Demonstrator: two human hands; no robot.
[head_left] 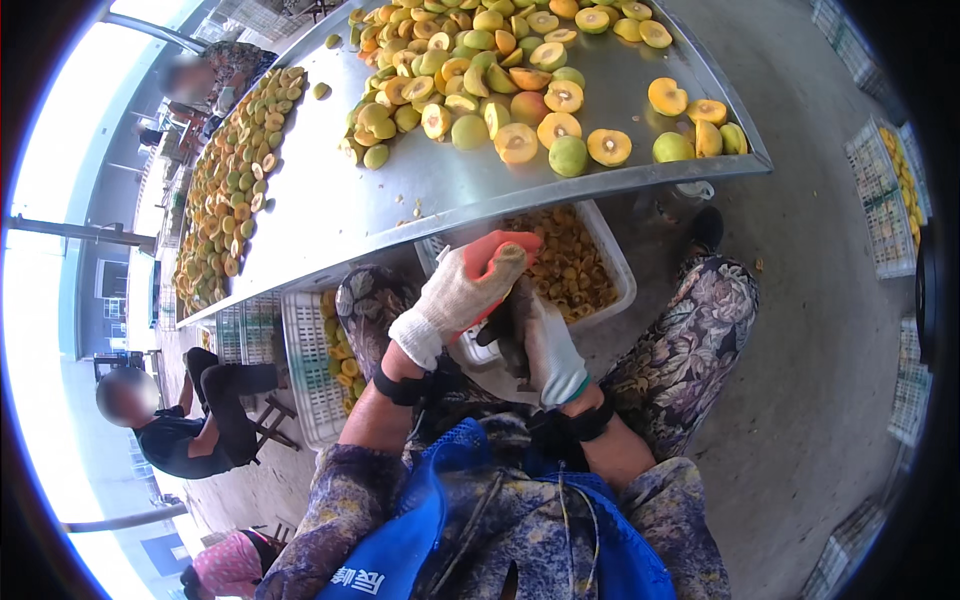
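Observation:
My left hand point(468, 290), in a whitish knit glove with an orange-red coating, is held in front of me with its fingers curled and thumb bent over. Close against it is my right hand point(545, 345), in a white glove with a dark coated palm, its fingers also closed. Whatever lies between the two hands is hidden by the gloves. Below and just beyond them is a white plastic crate point(622, 277) holding brownish-orange fruit scraps point(570, 262). Past the crate stands a metal table point(335, 200) with a heap of halved yellow-green fruit point(470, 80).
Another pile of fruit halves point(235, 190) covers the table's left side. A white crate of fruit point(305, 360) stands by my left knee. More crates point(880, 200) line the right side. A seated person point(200, 430) and others are at left.

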